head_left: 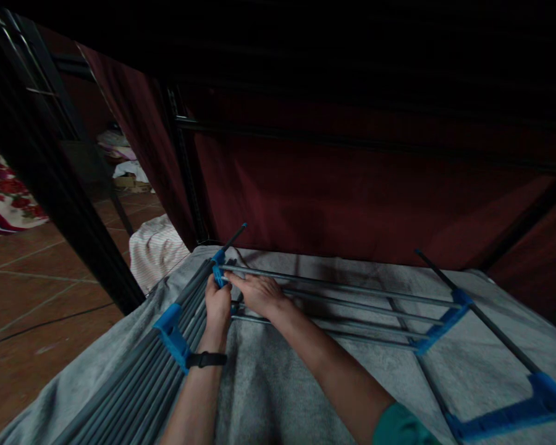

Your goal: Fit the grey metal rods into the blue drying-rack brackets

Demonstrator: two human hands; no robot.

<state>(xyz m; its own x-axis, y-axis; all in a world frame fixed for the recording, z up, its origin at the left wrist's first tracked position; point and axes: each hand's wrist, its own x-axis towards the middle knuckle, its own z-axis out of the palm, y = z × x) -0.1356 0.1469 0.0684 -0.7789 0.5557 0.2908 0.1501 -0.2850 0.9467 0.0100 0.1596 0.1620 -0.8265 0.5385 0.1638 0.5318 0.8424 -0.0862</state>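
Note:
A drying rack of grey rods and blue plastic brackets lies partly assembled on a grey blanket [269, 383]. At its far left corner my left hand [217, 301] is closed around a blue bracket [218, 272]. My right hand [258, 293] is closed over a grey rod [343, 301], its index fingertip against that same bracket. The rod's left end is hidden under my fingers. Several long rods run across to another blue bracket [445, 321] on the right. Beneath my left forearm, a bundle of rods [134, 377] passes through a nearer blue bracket [170, 334].
A dark metal frame post [69, 167] rises at the left, with a dark overhang above. Maroon cloth [333, 191] hangs behind the blanket. A striped white cloth [155, 250] lies beside the tiled floor [41, 278]. At the lower right is another blue bracket [514, 417].

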